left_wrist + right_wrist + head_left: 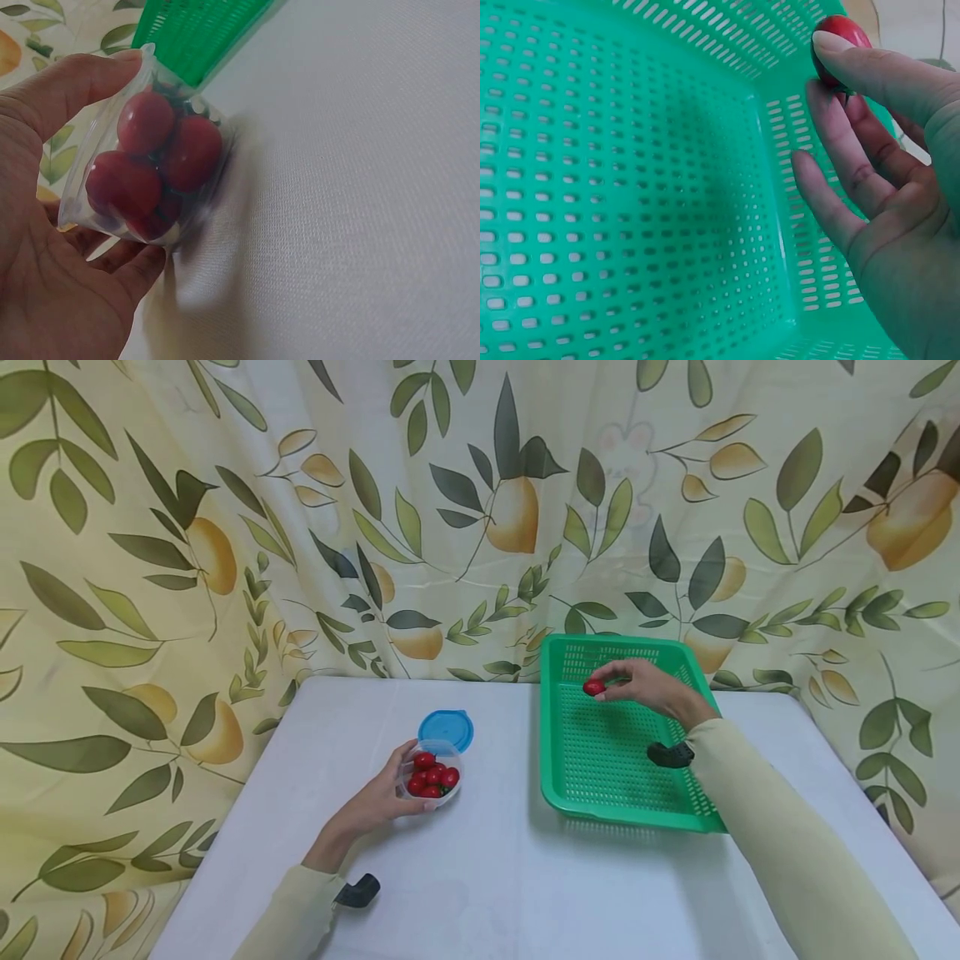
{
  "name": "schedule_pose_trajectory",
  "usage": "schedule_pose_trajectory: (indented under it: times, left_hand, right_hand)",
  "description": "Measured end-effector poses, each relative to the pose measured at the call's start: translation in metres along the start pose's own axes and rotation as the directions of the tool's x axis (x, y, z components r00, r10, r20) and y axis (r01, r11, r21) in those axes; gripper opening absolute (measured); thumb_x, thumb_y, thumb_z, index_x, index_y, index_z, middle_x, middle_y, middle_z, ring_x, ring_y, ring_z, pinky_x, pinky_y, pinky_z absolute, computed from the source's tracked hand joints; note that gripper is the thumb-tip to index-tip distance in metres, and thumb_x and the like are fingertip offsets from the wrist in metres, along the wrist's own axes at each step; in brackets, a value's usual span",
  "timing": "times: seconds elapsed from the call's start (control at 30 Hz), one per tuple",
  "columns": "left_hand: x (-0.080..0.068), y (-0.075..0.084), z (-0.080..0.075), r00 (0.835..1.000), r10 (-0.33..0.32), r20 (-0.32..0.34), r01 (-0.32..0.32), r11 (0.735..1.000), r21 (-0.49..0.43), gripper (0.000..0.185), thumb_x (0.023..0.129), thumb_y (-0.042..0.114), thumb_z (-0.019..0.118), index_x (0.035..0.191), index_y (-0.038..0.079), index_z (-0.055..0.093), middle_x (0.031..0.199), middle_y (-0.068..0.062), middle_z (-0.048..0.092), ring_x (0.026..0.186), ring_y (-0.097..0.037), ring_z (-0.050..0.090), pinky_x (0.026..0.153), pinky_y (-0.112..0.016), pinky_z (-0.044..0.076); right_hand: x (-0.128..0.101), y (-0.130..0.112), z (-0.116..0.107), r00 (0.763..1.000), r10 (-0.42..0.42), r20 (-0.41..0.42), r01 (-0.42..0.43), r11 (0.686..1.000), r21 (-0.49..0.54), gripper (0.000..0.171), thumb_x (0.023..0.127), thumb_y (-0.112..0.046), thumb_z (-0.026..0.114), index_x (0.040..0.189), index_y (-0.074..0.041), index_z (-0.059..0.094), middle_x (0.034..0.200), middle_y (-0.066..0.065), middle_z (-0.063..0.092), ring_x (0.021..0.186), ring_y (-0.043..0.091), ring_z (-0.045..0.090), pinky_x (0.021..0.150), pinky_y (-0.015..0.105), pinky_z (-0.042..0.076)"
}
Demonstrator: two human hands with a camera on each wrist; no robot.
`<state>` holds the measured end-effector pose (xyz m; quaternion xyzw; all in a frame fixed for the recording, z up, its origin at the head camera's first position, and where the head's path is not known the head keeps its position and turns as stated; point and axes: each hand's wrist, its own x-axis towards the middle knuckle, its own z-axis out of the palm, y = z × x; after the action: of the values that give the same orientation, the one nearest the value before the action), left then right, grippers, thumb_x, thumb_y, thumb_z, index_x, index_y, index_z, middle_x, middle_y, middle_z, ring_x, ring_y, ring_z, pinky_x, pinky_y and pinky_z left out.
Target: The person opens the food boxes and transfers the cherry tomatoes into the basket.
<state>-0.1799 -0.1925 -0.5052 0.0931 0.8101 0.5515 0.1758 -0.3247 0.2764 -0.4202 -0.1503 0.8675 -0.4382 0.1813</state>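
**rigwatcher:** While I've got all three feeds up, here's what I see. My right hand (651,687) is over the far part of the green basket (600,777), pinching one cherry tomato (594,687) between thumb and fingertips. On the right wrist feed the tomato (840,41) sits up by the basket's perforated wall (630,187), above the mesh floor, with the other fingers (825,195) loosely stretched out.

**meshfan:** And the left side?

**rigwatcher:** My left hand (382,797) is wrapped round a small clear tub (433,774) on the white table (487,877), thumb on one side, fingers on the other. The tub's full of cherry tomatoes (154,169), and the left wrist view shows it tilted in the grip, with its lower edge against the tablecloth.

**meshfan:** Lid?

**rigwatcher:** A blue lid (446,729) lies flat on the table just behind the tub, touching it or nearly; I can't tell which. The basket sits well to the right of the tub, with a leaf-and-lemon curtain (225,527) hanging behind everything.
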Motion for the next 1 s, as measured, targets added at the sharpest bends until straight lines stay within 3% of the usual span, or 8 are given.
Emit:
schedule_pose_trajectory:
  times: [0.2,0.3,0.37,0.57,0.73,0.83,1.0]
  left_hand:
    - [0.000,0.001,0.001,1.000,0.005,0.001,-0.005,1.000,0.005,0.112,0.080,0.029,0.087,0.163,0.017,0.011,0.166,-0.010,0.023,0.153,-0.039,0.021,0.116,-0.065,0.029]
    - [0.000,0.001,0.001,1.000,0.004,0.000,-0.004,1.000,0.008,0.112,0.080,0.028,0.087,0.162,0.017,0.011,0.166,-0.010,0.024,0.153,-0.039,0.021,0.117,-0.065,0.028]
    - [0.000,0.002,0.001,1.000,0.000,-0.001,0.000,1.000,0.010,0.112,0.080,0.028,0.087,0.162,0.017,0.012,0.166,-0.010,0.024,0.153,-0.039,0.021,0.116,-0.066,0.028]
    - [0.001,0.001,0.000,1.000,-0.011,-0.003,0.011,1.000,0.007,0.112,0.079,0.027,0.087,0.163,0.018,0.012,0.167,-0.009,0.022,0.154,-0.039,0.020,0.116,-0.068,0.026]
    - [0.001,0.000,-0.001,1.000,0.002,0.007,-0.002,1.000,-0.006,0.113,0.080,0.027,0.086,0.163,0.018,0.011,0.167,-0.010,0.020,0.154,-0.040,0.019,0.116,-0.068,0.025]
    - [0.001,0.000,-0.001,1.000,0.012,0.009,-0.012,1.000,-0.014,0.112,0.080,0.025,0.086,0.163,0.018,0.011,0.167,-0.010,0.019,0.154,-0.040,0.018,0.116,-0.068,0.026]
    - [0.000,0.001,0.000,1.000,0.007,0.003,-0.007,1.000,-0.017,0.111,0.079,0.024,0.086,0.162,0.018,0.013,0.167,-0.010,0.020,0.154,-0.040,0.018,0.117,-0.068,0.025]
  right_hand:
    - [0.001,0.002,-0.002,1.000,-0.013,-0.011,0.013,1.000,0.023,0.053,0.093,-0.018,0.074,0.139,0.001,0.055,0.143,0.024,0.053,0.133,0.040,0.048,0.111,0.055,0.040]
    - [0.003,-0.005,-0.002,0.999,-0.030,-0.026,0.031,0.999,0.028,0.056,0.094,-0.019,0.074,0.142,0.001,0.053,0.147,0.024,0.050,0.139,0.041,0.044,0.115,0.058,0.034]
    - [0.004,-0.014,0.000,0.999,-0.045,-0.026,0.046,0.999,0.025,0.055,0.094,-0.021,0.074,0.141,0.000,0.054,0.146,0.023,0.052,0.137,0.039,0.047,0.115,0.056,0.037]
    - [0.011,-0.041,0.013,0.995,-0.102,0.024,0.100,0.993,0.068,0.044,0.095,-0.017,0.073,0.135,-0.004,0.059,0.139,0.020,0.059,0.127,0.033,0.057,0.106,0.042,0.049]
    - [0.015,-0.061,0.027,0.985,-0.158,0.065,0.154,0.987,0.054,0.045,0.093,-0.019,0.075,0.133,-0.005,0.061,0.135,0.019,0.062,0.124,0.030,0.059,0.096,0.030,0.051]
    - [0.017,-0.073,0.036,0.980,-0.177,0.093,0.173,0.984,0.048,0.040,0.093,-0.020,0.076,0.130,-0.009,0.065,0.131,0.014,0.065,0.119,0.029,0.061,0.076,0.026,0.051]
    - [0.017,-0.089,0.050,0.966,-0.218,0.136,0.211,0.975,0.065,0.035,0.093,-0.014,0.075,0.127,-0.009,0.067,0.127,0.011,0.068,0.115,0.029,0.064,0.077,0.025,0.055]
